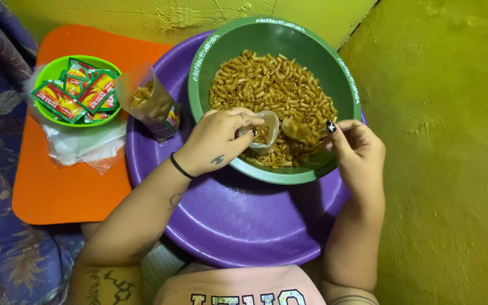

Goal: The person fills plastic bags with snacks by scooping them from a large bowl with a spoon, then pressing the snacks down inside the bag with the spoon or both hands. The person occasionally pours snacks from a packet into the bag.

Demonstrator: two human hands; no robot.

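Holding a small clear plastic bag (pixel 262 133) open over the green bowl (pixel 221 51) of macaroni, the left hand (pixel 217 141) risks spills if the right hand (pixel 357 149), gripping a loaded scoop (pixel 293 130), tips off-centre.

Whatever the right hand (pixel 352 148) pinches over the brown macaroni is blurred, so its kind cannot be told. The left hand (pixel 217 141) covers most of the small clear plastic bag (pixel 264 134). Below both hands, the round purple plastic basin (pixel 238 220) hides behind the forearms.
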